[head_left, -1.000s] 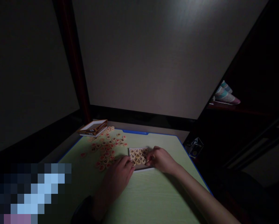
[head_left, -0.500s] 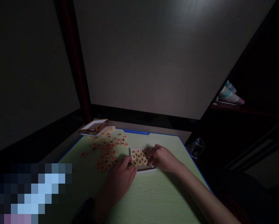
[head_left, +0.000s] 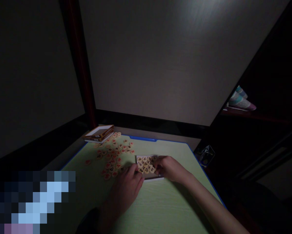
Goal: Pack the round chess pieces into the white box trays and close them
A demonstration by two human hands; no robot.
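A shallow box (head_left: pixel 151 176) with a pale rim holds rows of round wooden Chinese chess pieces (head_left: pixel 146 164) with dark characters. My left hand (head_left: pixel 129 178) rests at the box's left front corner, its curled fingers gripping the edge. Over the right side of the box, my right hand (head_left: pixel 167 165) has its fingers pinched together, close against the pieces; what lies between the fingertips is hidden. Left of the box, many loose pieces (head_left: pixel 112 159) with red or dark characters are scattered, a few of them overlapping.
A pale green table (head_left: pixel 160 201) with a blue edge stands before a large grey panel (head_left: pixel 146 65). Brown-edged, tray-like box parts (head_left: pixel 99 133) are stacked at its back left corner. Right of the table is a dark container (head_left: pixel 206 156), and striped cloth (head_left: pixel 241 100) lies on a shelf.
My right hand has shifted very slightly over the right side of the box, its fingers still pinched. The left hand stays at the box's corner. The whole view has moved a little.
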